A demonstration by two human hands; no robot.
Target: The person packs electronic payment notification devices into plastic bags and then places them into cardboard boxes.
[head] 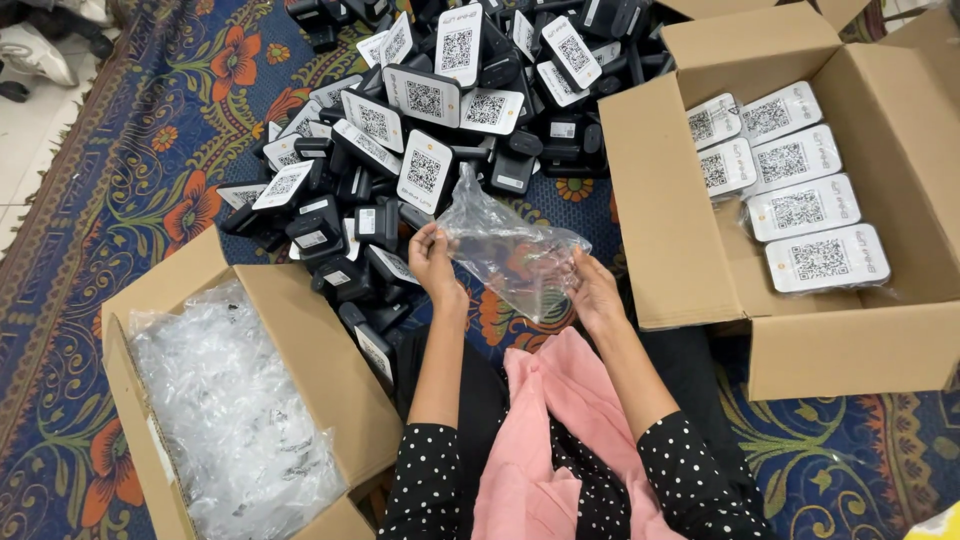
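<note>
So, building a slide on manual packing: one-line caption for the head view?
Both hands hold a clear plastic bag between a pile of black devices and two cardboard boxes.

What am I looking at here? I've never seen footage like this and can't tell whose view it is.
There is no machine: a camera worn on a person's head looks down at their own two bare hands. The left hand and right hand hold a clear plastic bag between them. On the patterned carpet lies a pile of small black devices with white code panels. The cardboard box at the right holds bagged devices in a row; the box at the left is full of clear bags.
</note>
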